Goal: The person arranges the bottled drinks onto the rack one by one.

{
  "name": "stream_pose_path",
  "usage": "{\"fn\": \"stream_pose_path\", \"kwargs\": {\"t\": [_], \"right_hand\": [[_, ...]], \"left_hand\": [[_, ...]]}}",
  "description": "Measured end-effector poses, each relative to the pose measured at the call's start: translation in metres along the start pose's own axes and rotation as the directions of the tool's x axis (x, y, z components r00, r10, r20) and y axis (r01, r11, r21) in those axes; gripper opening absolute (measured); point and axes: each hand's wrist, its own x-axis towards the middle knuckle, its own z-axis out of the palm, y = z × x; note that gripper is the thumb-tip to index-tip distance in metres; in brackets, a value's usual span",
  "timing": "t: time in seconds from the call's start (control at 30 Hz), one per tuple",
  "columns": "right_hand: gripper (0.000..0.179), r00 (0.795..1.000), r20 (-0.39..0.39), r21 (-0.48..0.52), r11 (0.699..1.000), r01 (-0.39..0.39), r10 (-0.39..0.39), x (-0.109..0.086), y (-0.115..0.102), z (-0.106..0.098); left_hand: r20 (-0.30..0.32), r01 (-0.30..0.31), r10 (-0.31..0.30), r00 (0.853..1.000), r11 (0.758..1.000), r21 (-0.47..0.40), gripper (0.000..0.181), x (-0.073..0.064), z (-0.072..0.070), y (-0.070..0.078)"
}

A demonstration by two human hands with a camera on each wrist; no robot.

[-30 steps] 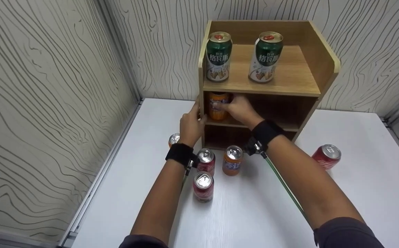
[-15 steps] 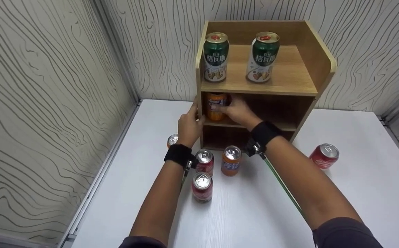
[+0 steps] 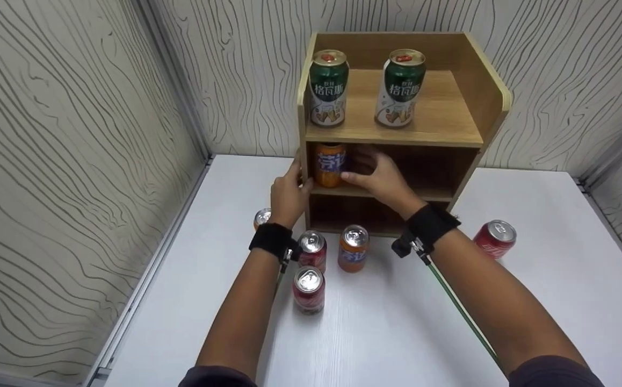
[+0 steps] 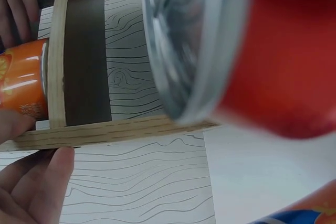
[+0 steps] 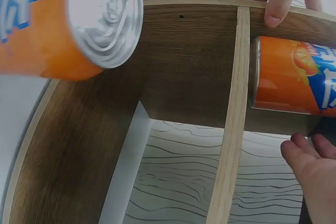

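An orange soda can stands upright at the left end of the wooden shelf's middle level. My right hand is just right of it, fingers spread and apart from the can; the right wrist view shows a gap between the fingers and the can. With the thumb on the inner face and fingers outside, my left hand grips the shelf's left side panel, also visible in the left wrist view as a hand at the panel's edge.
Two green-and-white cans stand on the top level. In front of the shelf are two red cans, an orange can and, partly behind the left wrist, another orange can. A red can stands at the right on the white table.
My right hand has let go of the orange can and drawn back to the right, uncovering its label. The left hand stays on the side panel. The head view has shifted slightly.
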Motion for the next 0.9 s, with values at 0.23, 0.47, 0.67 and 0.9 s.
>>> {"fn": "stream_pose_path", "kwargs": {"t": [0.23,0.47,0.67,0.9], "right_hand": [[0.088,1.000,0.009,-0.042,0.999,0.023,-0.023,-0.024,0.007,-0.011],[0.085,0.997,0.043,-0.085,0.994,0.066,-0.063,-0.055,0.016,-0.016],[0.084,0.996,0.063,-0.119,0.990,0.069,-0.062,-0.074,0.024,-0.016],[0.078,0.997,0.073,-0.138,0.990,0.031,-0.021,-0.094,0.043,-0.011]], "left_hand": [[0.000,0.013,-0.013,1.000,1.000,-0.013,0.062,0.000,0.000,-0.001],[-0.008,-0.004,0.003,1.000,1.000,-0.010,0.062,0.000,0.000,-0.003],[-0.022,-0.005,0.006,1.000,1.000,0.014,0.064,-0.001,0.000,-0.004],[-0.017,-0.019,0.019,1.000,1.000,0.011,0.063,-0.001,0.000,0.000]]}}
